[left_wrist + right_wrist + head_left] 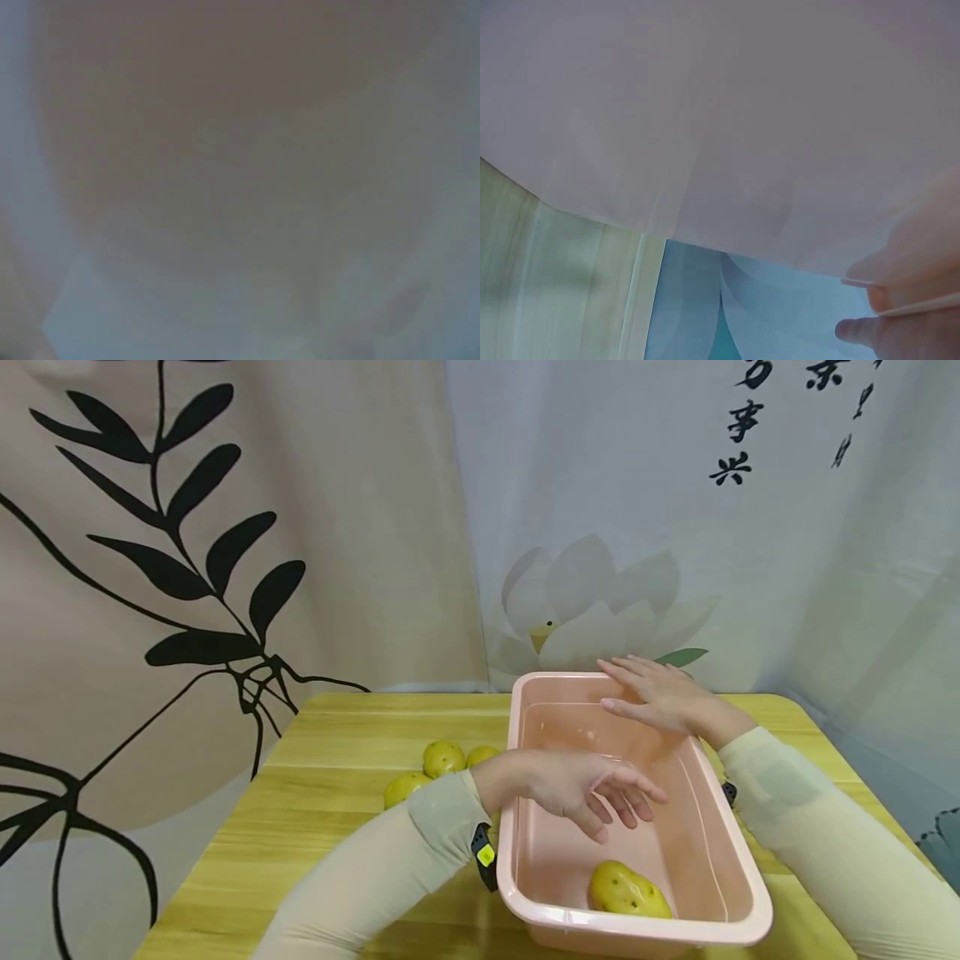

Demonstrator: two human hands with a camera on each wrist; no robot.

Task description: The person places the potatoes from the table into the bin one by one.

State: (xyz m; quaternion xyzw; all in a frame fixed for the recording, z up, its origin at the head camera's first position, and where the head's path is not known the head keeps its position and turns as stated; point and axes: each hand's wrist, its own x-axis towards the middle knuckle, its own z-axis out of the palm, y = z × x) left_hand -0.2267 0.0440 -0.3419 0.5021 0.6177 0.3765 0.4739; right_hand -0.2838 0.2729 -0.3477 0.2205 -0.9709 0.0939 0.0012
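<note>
A pink plastic basin (633,931) stands on the table with one yellow potato (628,889) at its near end. My left hand (581,785) reaches across the left rim and hangs above the inside, fingers loosely bent and holding nothing. At the far right corner my right hand (656,693) rests on the rim, its fingers stretched out and the thumb toward the inside. The right wrist view shows the basin's pale outer wall (667,112) close up, with fingers (900,337) at its edge. Only a blur fills the left wrist view.
Several more potatoes (442,758) lie on the wooden table (330,777) left of the basin, partly hidden by the left arm. Behind the table hangs a printed curtain (375,527) with leaves, a lotus and dark characters.
</note>
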